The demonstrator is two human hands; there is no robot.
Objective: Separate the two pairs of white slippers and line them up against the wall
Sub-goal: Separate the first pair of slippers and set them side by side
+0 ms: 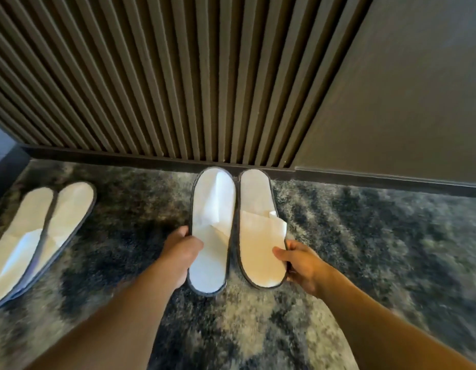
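Observation:
Two white slippers with dark trim lie side by side in the middle of the carpet, their far ends touching the skirting of the slatted wall (156, 76). My left hand (180, 252) grips the left slipper (212, 209) at its outer edge. My right hand (298, 260) grips the right slipper (258, 236) at its outer edge near the toe cover. A second pair of white slippers (39, 231) lies together at the far left, angled and away from the wall, with no hand on it.
A shaggy grey and dark patterned carpet (365, 236) covers the floor. A dark skirting board (124, 158) runs along the wall's base. A plain flat wall panel (405, 89) stands to the right of the slats.

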